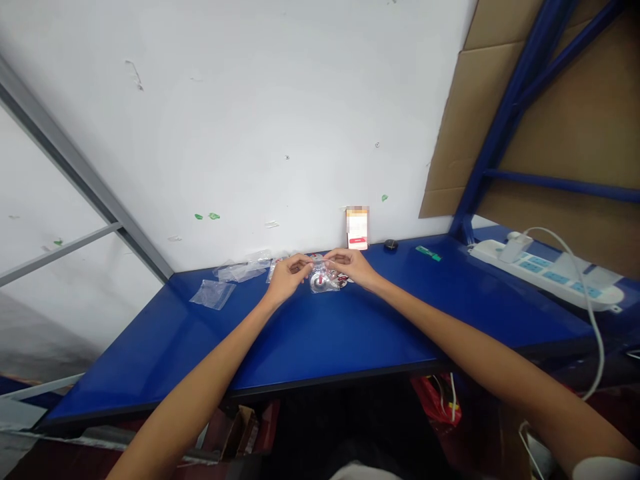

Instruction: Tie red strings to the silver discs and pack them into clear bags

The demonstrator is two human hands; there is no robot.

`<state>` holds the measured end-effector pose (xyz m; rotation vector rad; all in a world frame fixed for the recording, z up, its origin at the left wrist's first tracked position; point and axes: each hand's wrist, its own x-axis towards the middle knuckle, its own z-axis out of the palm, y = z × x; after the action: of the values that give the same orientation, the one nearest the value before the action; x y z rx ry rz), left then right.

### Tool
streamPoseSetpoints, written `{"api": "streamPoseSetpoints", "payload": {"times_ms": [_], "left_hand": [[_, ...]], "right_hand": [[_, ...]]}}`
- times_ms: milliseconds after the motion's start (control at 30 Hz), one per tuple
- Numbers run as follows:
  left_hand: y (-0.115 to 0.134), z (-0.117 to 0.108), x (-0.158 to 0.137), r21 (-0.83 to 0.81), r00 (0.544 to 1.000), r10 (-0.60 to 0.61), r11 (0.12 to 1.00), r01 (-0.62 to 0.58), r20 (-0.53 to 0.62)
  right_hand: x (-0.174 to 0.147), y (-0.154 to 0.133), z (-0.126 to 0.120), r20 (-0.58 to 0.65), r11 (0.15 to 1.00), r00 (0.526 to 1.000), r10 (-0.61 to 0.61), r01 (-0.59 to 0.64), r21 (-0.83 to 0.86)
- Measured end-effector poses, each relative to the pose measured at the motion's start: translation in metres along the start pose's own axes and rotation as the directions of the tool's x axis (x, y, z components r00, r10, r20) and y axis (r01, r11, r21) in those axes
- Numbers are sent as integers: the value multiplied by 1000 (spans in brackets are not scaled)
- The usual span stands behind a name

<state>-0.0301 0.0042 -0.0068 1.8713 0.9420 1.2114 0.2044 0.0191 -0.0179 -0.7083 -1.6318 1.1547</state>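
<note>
Blue table (325, 340), back edge set against a white wall (320, 120). Item, in work: one clear bag (319, 283) with shiny round contents, marked red, near the middle of the back edge. Left hand (290, 275): thumb and fingers pinching the bag's upper rim at its left. Right hand (354, 267): a matching pinch at the right of the same rim. Whether the bag's bottom rests on the surface, I cannot tell. Toward the back left corner: loose clear bags (245, 270), flat, no contents visible. On the back edge, right of the hands: a lit phone (357, 230) leaning on the wall, then a round black object (391, 245); farther right, a green item (429, 253). Right end: white power strip (545, 270). Step in hand, by my judgement: working the bag's mouth; the next move calls for even fingertip pressure along that rim.
</note>
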Motion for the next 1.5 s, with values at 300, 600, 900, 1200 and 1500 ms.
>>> {"api": "streamPoseSetpoints", "payload": {"times_ms": [300, 600, 900, 1200, 1500], "left_hand": [[-9, 2, -2, 148, 996, 82, 986, -76, -30], [7, -3, -4, 227, 991, 133, 965, -133, 16], [-3, -1, -3, 69, 997, 80, 994, -80, -3], [1, -9, -1, -4, 998, 62, 998, -62, 0], [-3, -3, 0, 20, 999, 13, 1000, -13, -35]], "right_hand": [[-1, -6, -3, 138, 996, 990, -33, 45, -82], [1, 1, -2, 24, 983, 995, -101, 103, -150], [0, 1, -2, 60, 990, 994, -95, 101, -99], [-1, -4, 1, -12, 994, 996, -88, 87, -60], [-2, -3, 0, 42, 998, 998, -46, 48, -43]]}}
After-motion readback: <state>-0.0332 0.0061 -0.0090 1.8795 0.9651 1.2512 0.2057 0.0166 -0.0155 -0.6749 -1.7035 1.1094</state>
